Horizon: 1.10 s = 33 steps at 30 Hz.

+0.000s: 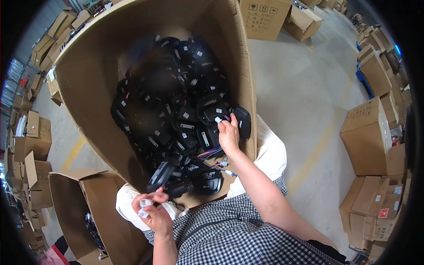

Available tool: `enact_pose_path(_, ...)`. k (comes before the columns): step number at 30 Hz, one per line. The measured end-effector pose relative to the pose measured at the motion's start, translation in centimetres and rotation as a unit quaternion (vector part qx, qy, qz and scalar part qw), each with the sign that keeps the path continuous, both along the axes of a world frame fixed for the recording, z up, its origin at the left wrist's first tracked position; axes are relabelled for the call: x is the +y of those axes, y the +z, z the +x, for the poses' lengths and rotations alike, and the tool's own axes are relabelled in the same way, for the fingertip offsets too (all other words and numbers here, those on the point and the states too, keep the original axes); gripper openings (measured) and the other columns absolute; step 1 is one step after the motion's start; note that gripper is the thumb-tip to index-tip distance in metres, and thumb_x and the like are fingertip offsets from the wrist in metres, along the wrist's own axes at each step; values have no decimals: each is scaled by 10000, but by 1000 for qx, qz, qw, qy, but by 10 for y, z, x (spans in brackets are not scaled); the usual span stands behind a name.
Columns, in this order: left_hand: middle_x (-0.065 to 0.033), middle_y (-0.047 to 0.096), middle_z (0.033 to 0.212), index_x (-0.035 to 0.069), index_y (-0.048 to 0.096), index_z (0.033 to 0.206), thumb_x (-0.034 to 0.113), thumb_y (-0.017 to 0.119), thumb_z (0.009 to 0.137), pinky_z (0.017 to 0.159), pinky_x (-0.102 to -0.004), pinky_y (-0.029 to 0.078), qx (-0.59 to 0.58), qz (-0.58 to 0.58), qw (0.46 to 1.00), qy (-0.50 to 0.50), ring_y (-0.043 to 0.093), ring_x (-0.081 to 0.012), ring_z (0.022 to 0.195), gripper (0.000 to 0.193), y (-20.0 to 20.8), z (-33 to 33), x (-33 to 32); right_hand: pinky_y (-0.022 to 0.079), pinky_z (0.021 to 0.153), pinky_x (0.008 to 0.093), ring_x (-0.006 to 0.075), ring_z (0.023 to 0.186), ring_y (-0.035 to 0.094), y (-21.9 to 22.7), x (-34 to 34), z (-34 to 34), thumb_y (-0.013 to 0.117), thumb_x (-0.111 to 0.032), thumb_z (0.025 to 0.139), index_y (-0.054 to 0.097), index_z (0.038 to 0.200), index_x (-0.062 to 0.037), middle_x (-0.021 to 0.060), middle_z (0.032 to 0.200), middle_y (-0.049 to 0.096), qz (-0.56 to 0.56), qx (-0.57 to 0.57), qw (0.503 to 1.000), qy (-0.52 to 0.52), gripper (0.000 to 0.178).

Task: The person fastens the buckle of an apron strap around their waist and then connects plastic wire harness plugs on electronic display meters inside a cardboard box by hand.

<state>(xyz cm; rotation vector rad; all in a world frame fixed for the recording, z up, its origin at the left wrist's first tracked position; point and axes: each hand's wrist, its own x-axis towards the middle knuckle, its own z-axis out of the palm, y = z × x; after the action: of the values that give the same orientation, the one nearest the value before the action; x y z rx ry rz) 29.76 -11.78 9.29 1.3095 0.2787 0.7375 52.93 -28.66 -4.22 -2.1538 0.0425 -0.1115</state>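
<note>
A big open cardboard box point(95, 101) stands in front of me, holding a heap of black plastic units point(170, 128) with white labels and wire leads. Inside its right side, my right hand point(229, 136) pinches a white plug connector point(218, 119) on coloured wires, beside a rounded black unit point(243, 121). Whether the fingers also grip that unit, I cannot tell. At the box's near left corner my left hand point(155, 216) has curled fingers around a small white piece point(145, 206), whose kind is unclear. Near it lie black units with glossy screens point(208, 182).
Loose coloured wires with white plugs point(221, 164) lie at the box's near end. A smaller open carton point(106, 212) with wired parts stands at lower left. Stacked cartons point(366, 137) line the right side, and others point(33, 132) the left. A printed carton point(264, 20) stands beyond.
</note>
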Motion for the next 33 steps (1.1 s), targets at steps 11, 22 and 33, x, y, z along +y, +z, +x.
enact_pose_path(11,52,563,791,49,618,962,-7,650,851,635,-170,392,153,-77,984,43,479,-20,695,128,-20,-7,0,426,942,420,412,1092,535,15,-13,-23,543,-124,891,615,894,51,268,1286,463,-10,-9,999,48,189)
enact_pose_path(22,10,658,871,47,619,1149,95,621,900,539,-186,432,277,174,941,-92,537,-31,633,254,-59,13,-15,470,967,390,353,1221,493,33,1,-160,543,-73,793,589,1042,114,200,1264,530,-128,-228,854,451,315)
enact_pose_path(33,-31,621,796,10,601,1045,35,608,872,624,-226,473,273,81,940,-188,576,-83,685,175,-73,0,-20,509,719,382,268,875,615,39,-39,-175,523,-146,933,571,960,18,124,905,608,104,-206,831,506,173)
